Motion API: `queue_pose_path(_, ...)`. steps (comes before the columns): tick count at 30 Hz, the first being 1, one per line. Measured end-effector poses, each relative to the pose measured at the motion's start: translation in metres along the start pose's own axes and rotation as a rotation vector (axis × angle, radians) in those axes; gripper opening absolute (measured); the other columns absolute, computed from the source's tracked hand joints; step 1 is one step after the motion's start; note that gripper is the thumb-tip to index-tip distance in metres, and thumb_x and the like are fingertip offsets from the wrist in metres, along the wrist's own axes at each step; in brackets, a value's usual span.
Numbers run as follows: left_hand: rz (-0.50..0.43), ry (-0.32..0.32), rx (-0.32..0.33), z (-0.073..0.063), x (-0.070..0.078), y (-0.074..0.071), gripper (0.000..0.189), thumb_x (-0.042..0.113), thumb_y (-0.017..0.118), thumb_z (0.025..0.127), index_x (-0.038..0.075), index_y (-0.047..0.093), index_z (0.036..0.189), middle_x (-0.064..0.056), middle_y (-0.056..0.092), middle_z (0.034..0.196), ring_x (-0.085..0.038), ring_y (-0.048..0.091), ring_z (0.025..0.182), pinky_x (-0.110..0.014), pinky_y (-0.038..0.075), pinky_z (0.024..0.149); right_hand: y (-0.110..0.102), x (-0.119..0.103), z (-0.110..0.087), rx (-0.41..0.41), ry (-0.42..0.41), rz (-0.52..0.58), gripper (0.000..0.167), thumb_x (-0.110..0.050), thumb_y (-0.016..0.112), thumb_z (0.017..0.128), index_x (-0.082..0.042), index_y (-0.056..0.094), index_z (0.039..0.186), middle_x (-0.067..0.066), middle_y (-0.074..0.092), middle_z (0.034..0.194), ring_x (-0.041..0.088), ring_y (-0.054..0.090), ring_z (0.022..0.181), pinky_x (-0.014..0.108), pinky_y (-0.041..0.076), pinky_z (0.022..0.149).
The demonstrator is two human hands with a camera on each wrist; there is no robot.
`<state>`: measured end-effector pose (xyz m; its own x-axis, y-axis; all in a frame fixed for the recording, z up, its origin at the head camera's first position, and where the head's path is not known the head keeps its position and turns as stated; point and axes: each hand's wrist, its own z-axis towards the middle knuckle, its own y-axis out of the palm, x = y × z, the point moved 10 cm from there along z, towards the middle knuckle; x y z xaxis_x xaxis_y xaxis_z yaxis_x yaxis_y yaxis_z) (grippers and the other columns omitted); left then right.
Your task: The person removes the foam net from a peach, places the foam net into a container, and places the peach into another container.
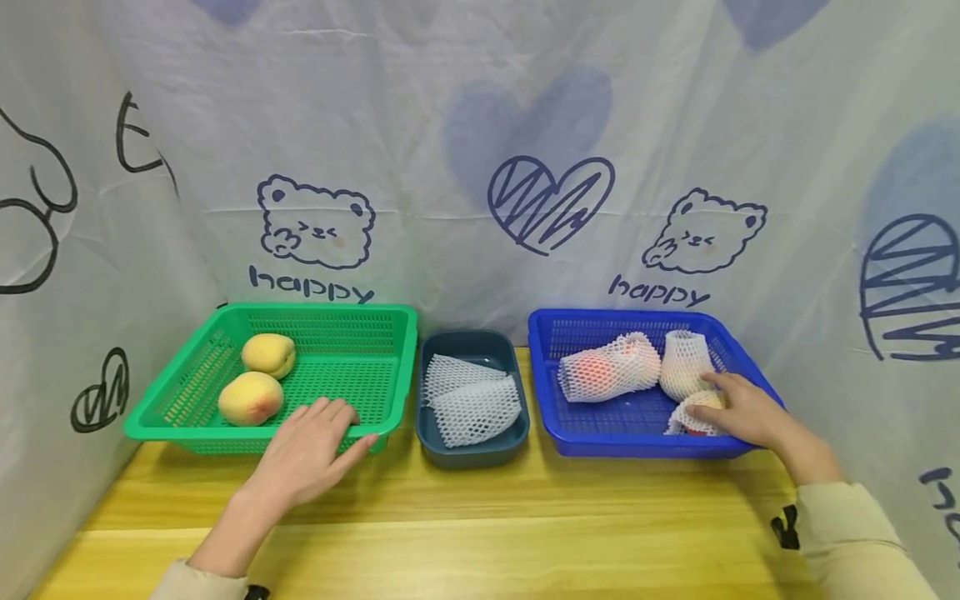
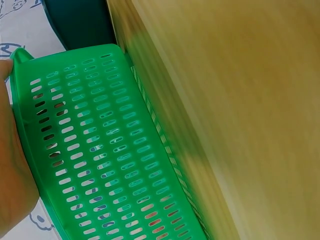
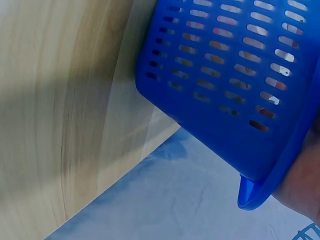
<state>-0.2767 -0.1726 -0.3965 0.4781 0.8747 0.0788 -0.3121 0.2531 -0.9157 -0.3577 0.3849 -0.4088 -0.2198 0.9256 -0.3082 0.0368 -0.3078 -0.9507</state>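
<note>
My left hand (image 1: 311, 450) lies over the front rim of the green basket (image 1: 262, 435), fingers reaching inside and thumb apart; it holds nothing visible. Two yellow peaches (image 1: 251, 398) sit at that basket's left. My right hand (image 1: 742, 408) reaches over the right front of the blue basket (image 1: 645, 446). Its thumb and fingers are spread over a fruit in a white foam net (image 1: 705, 408), with yellow and red showing. Just behind stands another netted fruit (image 1: 684, 371). The wrist views show mainly the basket walls; the fingertips are hidden there.
Between the baskets stands a dark teal tub (image 1: 472, 458) with white foam nets (image 1: 476, 410) in it. More netted reddish fruit (image 1: 607, 368) lies at the left of the blue basket. A printed cloth (image 1: 450, 167) hangs behind the wooden table (image 1: 480, 533).
</note>
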Motion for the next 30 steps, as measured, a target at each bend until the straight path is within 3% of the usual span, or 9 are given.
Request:
queue_pose_path(9, 0.004, -0.010, -0.016, 0.000, -0.002, 0.002, 0.033, 0.046, 0.065, 0.100, 0.015, 0.059, 0.092, 0.005, 0.054, 0.088, -0.016, 0.045, 0.081, -0.032, 0.039, 0.071, 0.005, 0.009, 0.004, -0.065, 0.026, 0.089, 0.067, -0.040, 0.074, 0.095, 0.015, 0.057, 0.131, 0.038, 0.058, 0.131, 0.057, 0.054, 0.122, 0.067, 0.045, 0.099)
queue_pose_path(18, 0.004, -0.011, -0.013, -0.001, -0.003, 0.003, 0.033, 0.046, 0.065, 0.100, 0.015, 0.060, 0.092, 0.005, 0.055, 0.088, -0.015, 0.045, 0.081, -0.033, 0.040, 0.072, 0.016, 0.015, 0.007, -0.216, 0.051, 0.234, 0.061, -0.045, 0.080, 0.090, -0.005, 0.064, 0.133, 0.027, 0.055, 0.141, 0.050, 0.048, 0.130, 0.066, 0.045, 0.100)
queue_pose_path(23, 0.002, -0.016, -0.012, -0.001, -0.004, 0.003, 0.033, 0.047, 0.065, 0.100, 0.015, 0.060, 0.093, 0.004, 0.057, 0.090, -0.016, 0.047, 0.083, -0.034, 0.041, 0.073, 0.016, 0.015, 0.009, -0.217, 0.054, 0.231, 0.061, -0.045, 0.082, 0.088, -0.008, 0.066, 0.133, 0.027, 0.054, 0.144, 0.050, 0.046, 0.132, 0.066, 0.044, 0.102)
queue_pose_path(30, 0.000, -0.018, -0.013, -0.001, -0.004, 0.003, 0.033, 0.047, 0.065, 0.100, 0.014, 0.061, 0.094, 0.004, 0.058, 0.091, -0.016, 0.048, 0.083, -0.034, 0.041, 0.073, 0.012, 0.011, 0.008, -0.136, 0.044, 0.227, 0.056, -0.042, 0.084, 0.086, -0.009, 0.069, 0.129, 0.028, 0.057, 0.141, 0.050, 0.048, 0.130, 0.068, 0.043, 0.101)
